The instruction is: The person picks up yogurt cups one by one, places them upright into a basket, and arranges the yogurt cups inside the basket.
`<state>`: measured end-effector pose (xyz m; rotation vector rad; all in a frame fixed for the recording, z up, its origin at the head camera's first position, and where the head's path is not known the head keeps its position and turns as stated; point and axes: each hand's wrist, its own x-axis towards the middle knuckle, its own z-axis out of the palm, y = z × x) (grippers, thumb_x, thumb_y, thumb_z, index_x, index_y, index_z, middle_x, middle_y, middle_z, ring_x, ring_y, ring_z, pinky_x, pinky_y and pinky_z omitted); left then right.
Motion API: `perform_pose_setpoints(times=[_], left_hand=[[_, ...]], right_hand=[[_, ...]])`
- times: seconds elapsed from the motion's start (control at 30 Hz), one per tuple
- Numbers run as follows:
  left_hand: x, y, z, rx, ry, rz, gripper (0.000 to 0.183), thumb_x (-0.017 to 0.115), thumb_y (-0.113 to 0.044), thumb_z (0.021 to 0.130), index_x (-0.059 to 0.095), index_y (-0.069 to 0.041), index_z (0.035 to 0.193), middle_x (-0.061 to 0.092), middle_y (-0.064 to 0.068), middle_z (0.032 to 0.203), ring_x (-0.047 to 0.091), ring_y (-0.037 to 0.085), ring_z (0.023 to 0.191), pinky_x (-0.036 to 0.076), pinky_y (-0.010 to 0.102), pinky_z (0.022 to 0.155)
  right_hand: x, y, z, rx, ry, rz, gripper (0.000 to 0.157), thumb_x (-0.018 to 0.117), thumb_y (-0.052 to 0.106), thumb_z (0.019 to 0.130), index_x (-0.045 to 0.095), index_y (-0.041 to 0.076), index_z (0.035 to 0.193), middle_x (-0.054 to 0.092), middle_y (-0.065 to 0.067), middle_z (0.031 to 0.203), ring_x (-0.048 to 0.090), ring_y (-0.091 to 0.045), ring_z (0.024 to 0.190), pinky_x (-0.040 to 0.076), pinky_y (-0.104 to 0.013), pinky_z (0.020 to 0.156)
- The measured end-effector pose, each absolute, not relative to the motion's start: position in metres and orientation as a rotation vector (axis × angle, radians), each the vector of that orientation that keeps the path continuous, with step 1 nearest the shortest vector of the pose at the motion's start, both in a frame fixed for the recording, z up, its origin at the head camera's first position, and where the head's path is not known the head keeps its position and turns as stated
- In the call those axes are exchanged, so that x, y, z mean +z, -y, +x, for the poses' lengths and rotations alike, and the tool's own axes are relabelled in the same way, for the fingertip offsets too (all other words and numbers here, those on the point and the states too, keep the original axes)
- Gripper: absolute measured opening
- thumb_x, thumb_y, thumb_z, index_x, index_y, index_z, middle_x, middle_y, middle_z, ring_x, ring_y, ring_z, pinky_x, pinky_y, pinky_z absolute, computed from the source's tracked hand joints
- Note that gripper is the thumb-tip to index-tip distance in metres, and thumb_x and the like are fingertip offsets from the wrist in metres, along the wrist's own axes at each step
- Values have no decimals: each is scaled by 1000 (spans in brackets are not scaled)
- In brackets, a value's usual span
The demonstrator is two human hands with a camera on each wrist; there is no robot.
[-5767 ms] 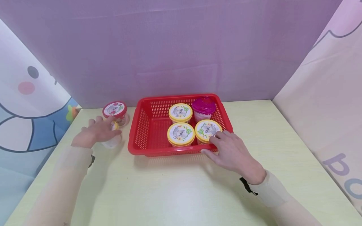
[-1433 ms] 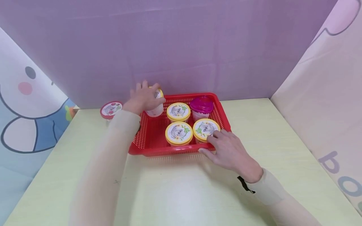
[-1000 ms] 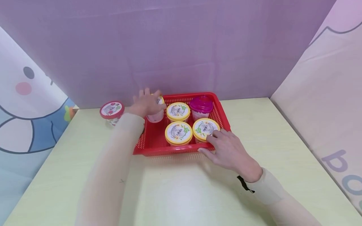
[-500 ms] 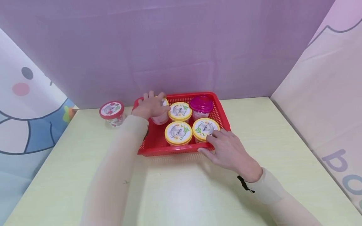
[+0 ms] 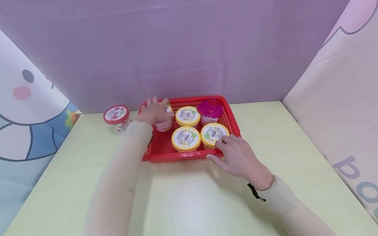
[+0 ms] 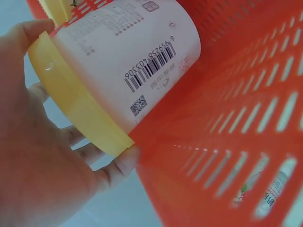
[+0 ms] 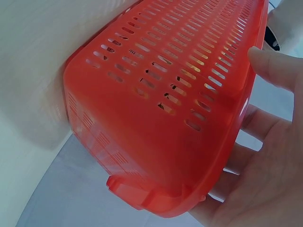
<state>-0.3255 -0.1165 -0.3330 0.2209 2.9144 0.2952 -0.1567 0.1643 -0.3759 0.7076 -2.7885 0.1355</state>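
My left hand (image 5: 153,113) grips a yellow-lidded tub (image 5: 163,125) inside the back left of the red plastic basket (image 5: 171,158). In the left wrist view, thumb and fingers spread round the rim of the yellow lid (image 6: 75,104), and the white side (image 6: 156,28) shows a barcode. Most of the lid's top is hidden under the hand. At the basket's front right corner my right hand (image 5: 240,159) holds the rim, thumb outside and fingers over it. The right wrist view shows that hand along the edge of the slotted basket wall (image 7: 118,127).
Also in the basket stand more yellow-lidded tubs, one at the back (image 5: 187,116), one in front (image 5: 186,139), one at front right (image 5: 214,134), plus a purple-lidded tub (image 5: 210,109). A red-lidded tub (image 5: 116,118) stands on the table (image 5: 183,200) left of the basket.
My left hand has carried the yellow-lidded tub from the table at left over the rim and down into the basket, lately shifting it slightly left. The right hand has stayed on the rim.
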Motion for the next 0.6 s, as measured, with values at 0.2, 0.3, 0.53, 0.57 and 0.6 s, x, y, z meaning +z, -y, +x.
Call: perform_pose_setpoints(times=[0.2, 0.3, 0.53, 0.57, 0.6], left_hand=[[-336, 116, -322, 252, -2900, 243, 96, 80, -43, 83, 26, -25, 161, 30, 20, 149, 25, 42, 140, 30, 66, 112], [-338, 115, -321, 259, -2879, 238, 100, 81, -42, 82, 24, -25, 162, 27, 20, 152, 24, 42, 141, 30, 66, 112], [-342, 113, -320, 271, -2874, 223, 103, 83, -41, 80, 23, -27, 162, 30, 18, 150, 26, 41, 140, 35, 65, 110], [-342, 113, -321, 271, -2872, 225, 103, 83, -42, 80, 23, -27, 162, 29, 18, 151, 26, 41, 140, 34, 65, 110], [-342, 114, -321, 270, -2868, 228, 104, 83, -42, 80, 23, -27, 163, 28, 18, 152, 25, 41, 141, 33, 66, 110]], right_hand=[[-376, -164, -156, 131, 2797, 703, 52, 76, 51, 86, 72, 7, 113, 68, -13, 108, 63, -28, 94, 56, -46, 80], [-376, -164, -156, 133, 2799, 705, 52, 76, 51, 86, 72, 7, 113, 68, -12, 108, 63, -28, 94, 56, -45, 80], [-376, -164, -157, 127, 2794, 710, 52, 75, 51, 86, 72, 7, 114, 68, -12, 108, 63, -27, 94, 56, -45, 80], [-376, -164, -157, 127, 2791, 711, 52, 75, 51, 86, 72, 7, 114, 68, -12, 108, 63, -27, 94, 56, -45, 80], [-376, -164, -157, 126, 2789, 713, 52, 75, 51, 86, 72, 7, 113, 68, -12, 108, 63, -27, 93, 56, -45, 80]])
